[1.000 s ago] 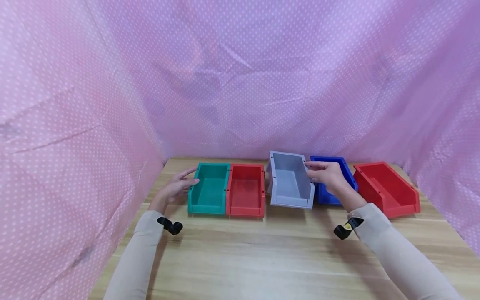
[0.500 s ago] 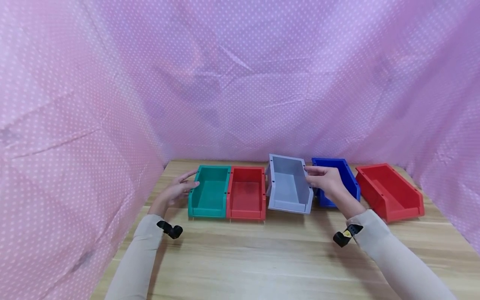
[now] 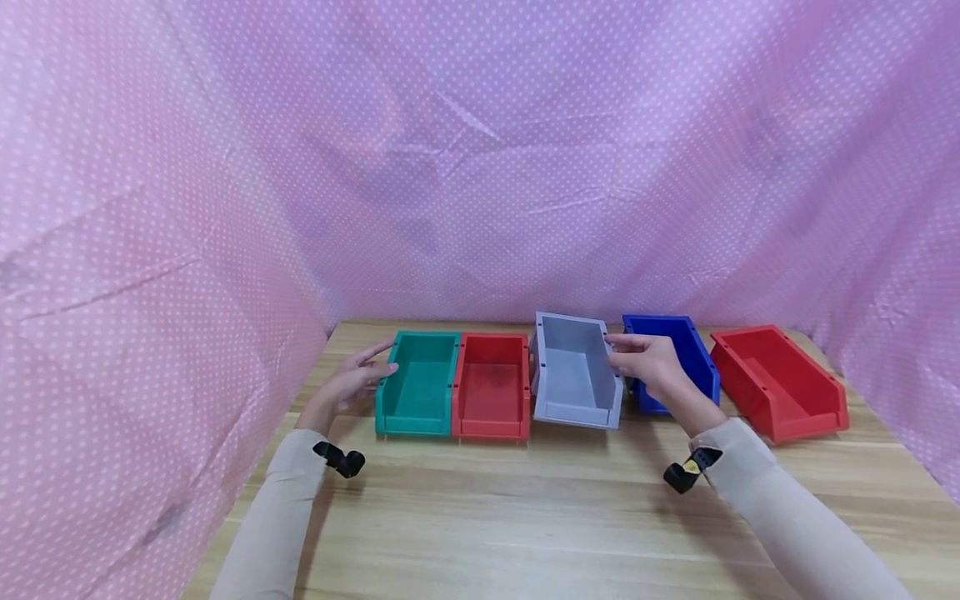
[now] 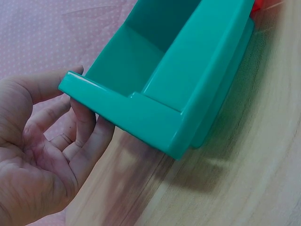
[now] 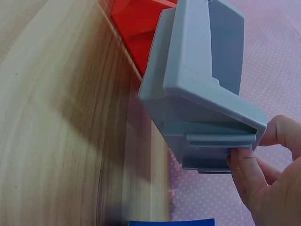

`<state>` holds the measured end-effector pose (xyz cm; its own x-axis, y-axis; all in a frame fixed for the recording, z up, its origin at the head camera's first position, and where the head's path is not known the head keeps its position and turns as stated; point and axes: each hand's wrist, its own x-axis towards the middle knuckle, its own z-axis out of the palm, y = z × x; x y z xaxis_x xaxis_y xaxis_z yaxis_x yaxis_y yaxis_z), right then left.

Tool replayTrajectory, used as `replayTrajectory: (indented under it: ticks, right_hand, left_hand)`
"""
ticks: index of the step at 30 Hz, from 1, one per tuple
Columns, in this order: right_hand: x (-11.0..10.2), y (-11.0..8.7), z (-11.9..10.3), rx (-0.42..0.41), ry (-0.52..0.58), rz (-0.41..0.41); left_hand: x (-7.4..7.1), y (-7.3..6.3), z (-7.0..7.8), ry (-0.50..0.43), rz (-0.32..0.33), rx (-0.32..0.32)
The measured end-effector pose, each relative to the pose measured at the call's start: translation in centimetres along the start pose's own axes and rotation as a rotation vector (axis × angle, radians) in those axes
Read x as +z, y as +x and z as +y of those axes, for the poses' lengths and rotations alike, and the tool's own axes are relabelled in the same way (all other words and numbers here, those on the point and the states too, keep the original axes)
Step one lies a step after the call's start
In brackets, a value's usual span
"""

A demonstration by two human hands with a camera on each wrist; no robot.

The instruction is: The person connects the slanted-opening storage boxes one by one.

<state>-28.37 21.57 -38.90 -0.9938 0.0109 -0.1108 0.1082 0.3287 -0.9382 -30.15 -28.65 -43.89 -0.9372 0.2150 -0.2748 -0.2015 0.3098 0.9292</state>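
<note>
My left hand (image 3: 354, 382) grips the left side wall of a green plastic storage bin (image 3: 417, 385), thumb over the rim and the other fingers on the outside, as the left wrist view shows. A red bin (image 3: 492, 387) stands directly against the green one. My right hand (image 3: 651, 364) pinches the right side wall of a grey bin (image 3: 576, 375). In the right wrist view the grey bin (image 5: 193, 99) looks tilted and raised off the wood, close to the red bin's side; whether the two touch I cannot tell.
Behind my right hand a blue bin (image 3: 693, 354) stands partly hidden. A second red bin (image 3: 780, 383) sits at an angle at the far right. Pink dotted cloth (image 3: 480, 208) hangs behind and beside the wooden table (image 3: 480, 525).
The grey bin has moved a little left and down in my right hand, nearer the red bin beside it. My left hand has stayed on the green bin.
</note>
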Motion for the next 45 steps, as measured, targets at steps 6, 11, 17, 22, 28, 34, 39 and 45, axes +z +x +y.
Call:
replayTrajectory:
  ticks: [6,11,17,22,28,34,39,45]
  right_hand:
    - [0.2,0.0,-0.2,-0.036,-0.047,-0.005]
    - [0.3,-0.2,-0.5,-0.031,-0.092,-0.005]
    - [0.3,-0.2,-1.0,-0.026,-0.122,-0.007]
    - [0.4,-0.2,-1.3,-0.025,-0.143,-0.016]
    - [0.5,-0.1,-1.6,-0.021,-0.189,-0.04]
    - [0.4,-0.1,-1.4,-0.002,-0.208,-0.066]
    - [0.1,-0.1,-1.5,-0.01,-0.208,-0.105]
    - [-0.2,0.1,-1.3,-0.03,-0.175,-0.14]
  left_hand:
    - [0.0,-0.1,0.0,-0.009,0.001,0.002]
    - [0.0,0.0,0.0,-0.011,-0.003,0.009]
    - [0.0,0.0,-0.1,-0.015,0.0,0.017]
    - [0.0,0.0,0.0,-0.01,-0.006,0.017]
    - [0.0,-0.1,0.1,-0.019,-0.012,0.011]
    - [0.0,-0.1,0.2,-0.022,-0.018,0.002]
    - [0.0,0.1,0.2,-0.011,-0.022,0.012]
    - [0.0,0.2,0.0,-0.009,-0.017,0.02]
